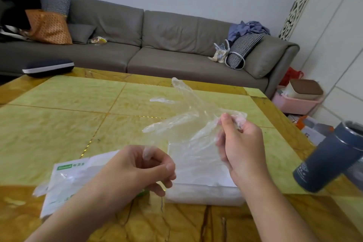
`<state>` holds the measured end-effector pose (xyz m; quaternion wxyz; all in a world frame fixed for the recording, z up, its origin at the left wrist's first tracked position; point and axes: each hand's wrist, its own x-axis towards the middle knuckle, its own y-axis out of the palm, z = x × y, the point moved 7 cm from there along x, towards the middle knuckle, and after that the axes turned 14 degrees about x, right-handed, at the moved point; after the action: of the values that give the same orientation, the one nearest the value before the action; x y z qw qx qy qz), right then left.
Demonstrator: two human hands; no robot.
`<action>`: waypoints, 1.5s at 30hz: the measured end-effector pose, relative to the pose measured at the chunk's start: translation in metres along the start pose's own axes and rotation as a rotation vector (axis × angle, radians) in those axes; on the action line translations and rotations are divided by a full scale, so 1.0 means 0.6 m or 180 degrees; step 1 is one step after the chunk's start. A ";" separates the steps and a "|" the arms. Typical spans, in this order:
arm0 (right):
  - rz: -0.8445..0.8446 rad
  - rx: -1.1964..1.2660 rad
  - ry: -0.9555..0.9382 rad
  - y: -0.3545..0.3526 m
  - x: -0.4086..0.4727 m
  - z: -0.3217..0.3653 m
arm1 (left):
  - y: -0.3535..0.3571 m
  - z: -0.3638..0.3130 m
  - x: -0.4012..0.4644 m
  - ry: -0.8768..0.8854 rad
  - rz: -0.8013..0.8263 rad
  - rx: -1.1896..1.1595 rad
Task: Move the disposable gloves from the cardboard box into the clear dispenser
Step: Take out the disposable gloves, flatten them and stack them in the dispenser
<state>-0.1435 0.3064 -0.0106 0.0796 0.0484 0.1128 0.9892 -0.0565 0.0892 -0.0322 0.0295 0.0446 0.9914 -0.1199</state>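
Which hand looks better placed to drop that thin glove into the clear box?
Probably the right hand: it pinches the glove directly above the clear dispenser. The left hand sits beside it, over the white box.

A thin clear plastic glove (184, 116) hangs in the air above the surface, its fingers spread and pointing to the left and away. The right hand (238, 143) pinches its cuff. Under it stands the clear dispenser (204, 192), a low box with clear gloves inside. To the left lies the white cardboard box (70, 179) with a green label, flat and tilted.
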 end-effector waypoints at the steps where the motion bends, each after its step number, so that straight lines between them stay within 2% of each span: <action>1: -0.0011 0.0023 0.0017 -0.002 0.001 0.000 | 0.001 0.000 0.000 0.0037 0.0020 -0.0005; 8: -0.0181 0.0151 0.0160 -0.036 0.025 0.003 | 0.001 0.001 0.001 0.0094 0.0085 -0.0645; 10: -0.0188 0.0021 0.0254 -0.049 0.031 -0.002 | -0.011 -0.010 0.002 0.0329 -0.0132 -0.0865; 12: -0.0029 -0.0242 0.0416 -0.050 0.031 -0.012 | -0.040 -0.035 -0.005 0.0783 -0.0635 -0.1026; 14: 0.0270 -0.0587 0.0564 -0.041 0.023 -0.023 | -0.059 -0.081 -0.026 0.1327 -0.1161 -0.0786; 15: 0.0432 -0.0853 0.0592 -0.033 0.016 -0.026 | -0.057 -0.112 -0.040 0.1595 -0.1267 -0.0512; 17: 0.0641 -0.1458 0.0486 -0.028 0.009 -0.027 | -0.009 -0.167 -0.043 0.1905 -0.1060 0.0285; 20: 0.0713 -0.2032 0.0280 -0.031 0.010 -0.026 | 0.089 -0.147 0.024 0.1346 -0.0502 0.2490; 22: 0.0712 -0.2194 0.0353 -0.040 0.017 -0.032 | 0.125 -0.088 0.077 0.0709 -0.0154 0.3405; 26: 0.0678 -0.2581 0.0347 -0.056 0.035 -0.042 | 0.144 -0.018 0.129 0.0031 0.0224 0.3667; 36: 0.0426 -0.3462 -0.0024 -0.078 0.066 -0.036 | 0.171 0.002 0.163 -0.0502 0.1185 0.4507; 41: 0.0505 -0.3528 -0.0109 -0.079 0.057 -0.030 | 0.187 -0.002 0.171 -0.0305 0.1265 0.4914; 45: 0.0401 -0.3821 -0.0210 -0.076 0.040 0.006 | 0.190 0.013 0.183 -0.0111 0.1175 0.4893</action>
<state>-0.1599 0.3549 -0.0160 0.0378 0.0322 -0.4708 0.8808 -0.1541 0.2061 -0.0743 0.0254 0.2143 0.6066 -0.7651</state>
